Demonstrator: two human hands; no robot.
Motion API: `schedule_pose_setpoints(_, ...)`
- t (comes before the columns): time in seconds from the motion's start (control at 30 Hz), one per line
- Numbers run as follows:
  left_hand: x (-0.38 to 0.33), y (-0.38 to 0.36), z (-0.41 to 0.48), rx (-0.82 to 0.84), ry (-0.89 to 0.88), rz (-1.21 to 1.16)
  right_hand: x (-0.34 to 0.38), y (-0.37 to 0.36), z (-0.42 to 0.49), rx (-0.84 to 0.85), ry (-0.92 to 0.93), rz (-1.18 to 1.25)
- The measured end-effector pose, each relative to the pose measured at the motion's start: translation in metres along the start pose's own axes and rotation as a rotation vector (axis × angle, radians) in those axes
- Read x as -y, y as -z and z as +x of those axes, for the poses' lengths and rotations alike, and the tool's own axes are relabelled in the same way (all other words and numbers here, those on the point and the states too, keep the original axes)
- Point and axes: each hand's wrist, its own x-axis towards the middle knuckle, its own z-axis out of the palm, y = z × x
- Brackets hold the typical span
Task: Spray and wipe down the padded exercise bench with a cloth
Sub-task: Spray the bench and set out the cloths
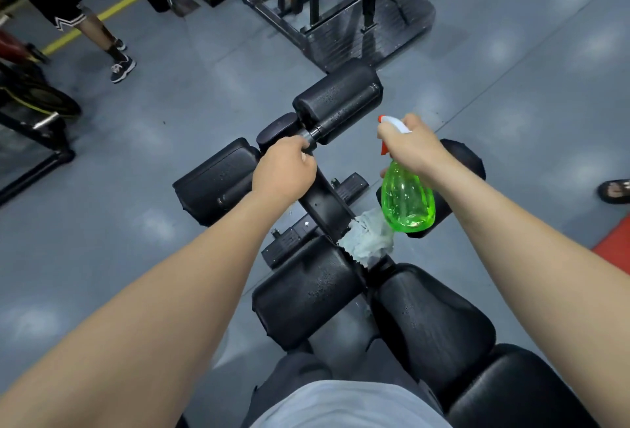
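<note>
Grips with the left hand (pixel 284 168) the black metal bar (pixel 315 134), fingers wrapped round it, right at its entry into the black cylindrical padded roller (pixel 337 97) just ahead of the knuckles. Holds in the right hand (pixel 414 146) a translucent green plastic spray bottle (pixel 407 204) by the neck, fingers curled over the white-and-orange trigger head (pixel 392 124), nozzle aimed across toward the left hand and that roller. Cannot tell trigger squeezed or not. Leaves the crumpled pale grey cloth (pixel 368 240) untouched, draped on the frame (pixel 324 202) just below the bottle, between the two forearms. Sits, by the look of it, astride the black padded exercise bench (pixel 433 318), with wet beads showing on the pads (pixel 306 291) nearer than the hands and on the far roller. Reads as the spraying stage, wiping not yet begun. Risks wetting the left hand, so near the nozzle's line, and then slipping on the bar. Risks losing the cloth to the floor too: unpinned, liable to slide off at any jolt to the frame. Risks streaks as well from beads left long on the padding before any wipe.
</note>
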Motion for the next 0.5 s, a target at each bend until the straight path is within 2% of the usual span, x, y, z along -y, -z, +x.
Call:
schedule_pose_setpoints(0.1,-0.015,-0.006,-0.021,0.034,0.062,-0.225,-0.028,0.009,-0.013,-0.037,0.058,-0.015)
schedule_pose_setpoints(0.23,-0.025,-0.028,-0.035,0.098,0.121,-0.374,-0.075,0.017,-0.039,-0.087,0.097,-0.003)
schedule_pose_setpoints(0.4,-0.038,-0.051,-0.048,0.257,0.226,-0.542,-0.148,0.014,-0.069,-0.152,0.081,-0.09)
schedule_pose_setpoints(0.5,-0.044,-0.055,-0.056,0.356,0.358,-0.68,-0.189,0.009,-0.086,-0.155,0.032,-0.166)
